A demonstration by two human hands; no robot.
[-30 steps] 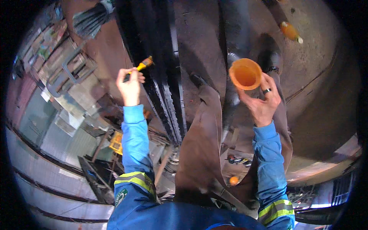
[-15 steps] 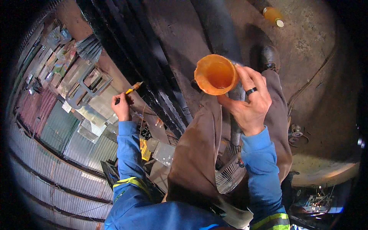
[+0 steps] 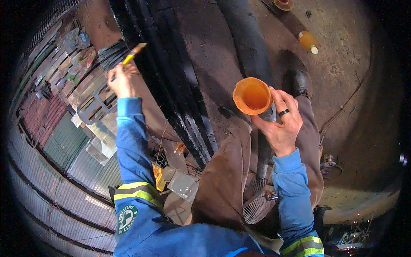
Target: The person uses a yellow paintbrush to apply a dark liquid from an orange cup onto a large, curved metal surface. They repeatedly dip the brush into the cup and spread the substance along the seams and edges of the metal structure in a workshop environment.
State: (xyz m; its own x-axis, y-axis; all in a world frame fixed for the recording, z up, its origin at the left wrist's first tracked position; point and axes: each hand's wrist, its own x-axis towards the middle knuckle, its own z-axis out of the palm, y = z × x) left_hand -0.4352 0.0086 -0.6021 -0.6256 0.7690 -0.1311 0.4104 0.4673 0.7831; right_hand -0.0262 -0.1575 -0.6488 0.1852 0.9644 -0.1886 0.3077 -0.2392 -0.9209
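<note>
My left hand (image 3: 123, 81) is closed on the handle of a paintbrush (image 3: 134, 53) with a yellow ferrule area and tan bristles. The bristle tip lies over or against the left edge of a long black-painted metal beam (image 3: 165, 81); whether it touches, I cannot tell. With the thumb below and fingers along the right side, my right hand (image 3: 282, 122) grips an orange cup (image 3: 252, 96) with a ragged rim. Orange-brown liquid seems to sit in the cup. A dark ring is on one finger of this hand.
An orange bottle with a pale cap (image 3: 308, 42) lies on the floor at upper right, near my boot (image 3: 302, 81). A thin cable (image 3: 349, 100) runs across the floor. Scrap sheets and a grey metal frame (image 3: 92, 113) are piled at left. A disc tool (image 3: 329, 162) lies at right.
My left hand has moved up and to the left along the beam with the brush. The cup in my right hand has shifted slightly right and down in view.
</note>
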